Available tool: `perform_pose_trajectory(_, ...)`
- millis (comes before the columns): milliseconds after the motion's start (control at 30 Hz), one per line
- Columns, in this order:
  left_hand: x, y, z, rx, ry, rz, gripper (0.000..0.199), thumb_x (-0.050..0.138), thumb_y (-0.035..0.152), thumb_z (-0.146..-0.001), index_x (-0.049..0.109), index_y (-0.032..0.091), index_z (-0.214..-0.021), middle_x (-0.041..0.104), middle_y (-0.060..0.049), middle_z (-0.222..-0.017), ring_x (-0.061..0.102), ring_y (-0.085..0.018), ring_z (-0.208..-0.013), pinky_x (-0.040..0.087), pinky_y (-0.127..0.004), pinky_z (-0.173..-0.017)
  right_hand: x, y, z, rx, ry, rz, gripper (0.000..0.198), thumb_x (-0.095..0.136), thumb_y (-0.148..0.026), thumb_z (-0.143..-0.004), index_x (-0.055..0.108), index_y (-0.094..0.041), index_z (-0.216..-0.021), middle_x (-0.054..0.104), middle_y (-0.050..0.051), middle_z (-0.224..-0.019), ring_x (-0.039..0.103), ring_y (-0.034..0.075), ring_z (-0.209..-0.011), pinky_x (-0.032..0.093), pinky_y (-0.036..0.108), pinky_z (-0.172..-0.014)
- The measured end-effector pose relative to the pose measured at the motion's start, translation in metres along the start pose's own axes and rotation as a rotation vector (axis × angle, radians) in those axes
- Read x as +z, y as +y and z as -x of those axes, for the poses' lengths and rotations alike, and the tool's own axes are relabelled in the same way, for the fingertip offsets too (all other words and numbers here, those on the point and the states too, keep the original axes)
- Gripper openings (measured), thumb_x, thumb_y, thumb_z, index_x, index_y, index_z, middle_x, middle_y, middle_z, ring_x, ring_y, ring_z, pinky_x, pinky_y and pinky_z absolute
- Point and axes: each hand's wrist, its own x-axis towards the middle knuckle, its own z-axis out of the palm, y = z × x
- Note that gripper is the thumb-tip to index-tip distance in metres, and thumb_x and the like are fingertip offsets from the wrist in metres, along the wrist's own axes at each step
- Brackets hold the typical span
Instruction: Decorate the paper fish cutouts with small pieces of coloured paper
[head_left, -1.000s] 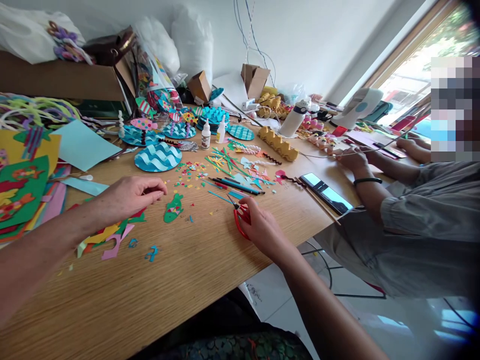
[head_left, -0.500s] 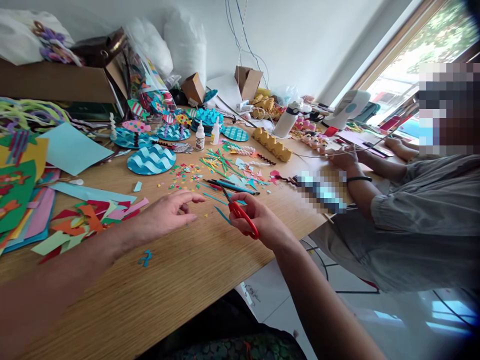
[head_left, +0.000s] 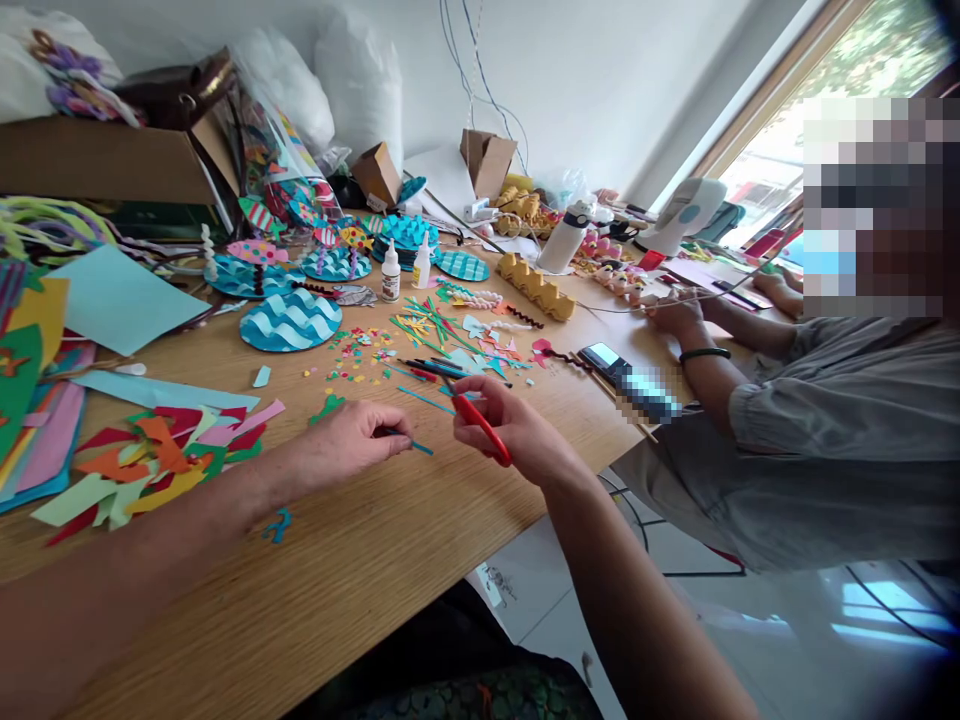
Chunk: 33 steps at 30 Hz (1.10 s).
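the left hand (head_left: 352, 440) is pinching one end of a thin blue paper strip (head_left: 416, 446), which is lying on the wooden worktop (head_left: 390, 560) just left of the red scissors (head_left: 480, 425). the right hand (head_left: 517, 435) is gripping the red scissors, fingers closed through the handles and blades pointing away toward the pencils (head_left: 442, 372). a heap of coloured paper scraps (head_left: 150, 455) is sitting well to the left of the scissors. beyond them and to the right, another person's hand (head_left: 675, 315) is resting on the worktop beside a phone (head_left: 630, 375).

Beside us a seated co-worker (head_left: 825, 440), our glue bottles (head_left: 391, 272), blue wave discs (head_left: 291, 320), yellow egg carton (head_left: 536, 286), white water bottle (head_left: 564, 240), coloured paper offcuts (head_left: 150, 455)
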Motion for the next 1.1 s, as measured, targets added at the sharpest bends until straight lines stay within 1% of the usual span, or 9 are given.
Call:
perform_pose_trajectory(133,0.004,-0.003,0.000,0.058,0.021,-0.116,0.020,0.045,0.027,-0.076,0.062,0.018,-0.075,0.064,0.000,-0.077,0.057,-0.016,-0.075,0.040,-0.025,-0.067,-0.025,0.012,0.000,-0.054,0.345,0.584,0.036,0.054,-0.024,-0.070,0.046,-0.021,-0.105,0.051,-0.004,-0.064,0.042,0.008,-0.056,0.032,0.021,-0.054)
perform_pose_trajectory(267,0.012,-0.007,-0.004,0.090,0.065,-0.196,0.022,0.042,0.023,-0.078,0.064,0.019,-0.077,0.066,-0.001,-0.081,0.059,-0.016,-0.077,0.041,-0.026,-0.069,-0.035,0.020,0.002,0.014,0.395,0.903,0.037,0.051,-0.022,-0.070,0.049,-0.022,-0.108,0.058,-0.001,-0.070,0.047,0.011,-0.061,0.032,0.022,-0.057)
perform_pose_trajectory(367,0.018,-0.011,-0.009,0.149,0.079,-0.266,0.025,0.040,0.021,-0.080,0.065,0.018,-0.086,0.066,-0.004,-0.088,0.059,-0.018,-0.082,0.042,-0.028,-0.074,-0.035,0.020,0.005,0.033,0.385,0.938,0.036,0.049,-0.022,-0.071,0.050,-0.022,-0.107,0.060,-0.001,-0.072,0.048,0.011,-0.061,0.032,0.022,-0.057)
perform_pose_trajectory(467,0.023,-0.013,-0.011,0.263,0.092,-0.360,0.029,0.036,0.018,-0.084,0.064,0.016,-0.092,0.063,-0.008,-0.095,0.056,-0.020,-0.088,0.042,-0.031,-0.079,-0.039,0.020,0.004,0.055,0.471,0.938,0.040,0.049,-0.021,-0.070,0.048,-0.021,-0.111,0.060,0.000,-0.071,0.049,0.012,-0.062,0.034,0.022,-0.058)
perform_pose_trajectory(567,0.024,-0.012,-0.010,0.369,0.137,-0.418,0.028,0.036,0.016,-0.084,0.064,0.017,-0.087,0.060,-0.008,-0.094,0.052,-0.021,-0.091,0.041,-0.033,-0.081,-0.046,0.020,0.002,0.084,0.549,0.971,0.045,0.049,-0.019,-0.070,0.046,-0.020,-0.115,0.061,0.001,-0.073,0.050,0.014,-0.063,0.034,0.023,-0.058)
perform_pose_trajectory(667,0.022,-0.010,-0.009,0.377,0.143,-0.437,0.023,0.039,0.017,-0.084,0.061,0.016,-0.076,0.058,-0.008,-0.089,0.051,-0.021,-0.090,0.041,-0.033,-0.080,-0.044,0.018,0.004,0.107,0.572,1.013,0.045,0.048,-0.018,-0.071,0.046,-0.019,-0.116,0.063,0.004,-0.078,0.052,0.015,-0.067,0.035,0.024,-0.059)
perform_pose_trajectory(833,0.021,-0.012,-0.005,0.327,0.100,-0.463,0.022,0.040,0.019,-0.083,0.056,0.016,-0.069,0.057,-0.007,-0.082,0.050,-0.021,-0.084,0.040,-0.033,-0.075,-0.022,0.015,0.012,-0.014,0.265,1.029,0.037,0.046,-0.022,-0.076,0.051,-0.023,-0.113,0.064,0.004,-0.080,0.054,0.014,-0.067,0.036,0.022,-0.060)
perform_pose_trajectory(900,0.022,-0.016,-0.002,0.331,0.112,-0.448,0.023,0.037,0.019,-0.084,0.055,0.017,-0.070,0.057,-0.006,-0.080,0.050,-0.020,-0.081,0.040,-0.032,-0.073,-0.021,0.016,0.012,-0.038,0.245,1.022,0.036,0.045,-0.024,-0.078,0.050,-0.023,-0.114,0.064,0.003,-0.079,0.055,0.014,-0.067,0.036,0.022,-0.060)
perform_pose_trajectory(1100,0.019,-0.018,0.008,0.358,0.156,-0.367,0.023,0.036,0.021,-0.084,0.059,0.019,-0.079,0.060,-0.004,-0.082,0.053,-0.018,-0.080,0.041,-0.030,-0.073,-0.070,0.020,-0.011,0.070,0.616,0.997,0.038,0.048,-0.021,-0.075,0.052,-0.018,-0.112,0.065,0.007,-0.089,0.056,0.015,-0.077,0.039,0.023,-0.066)
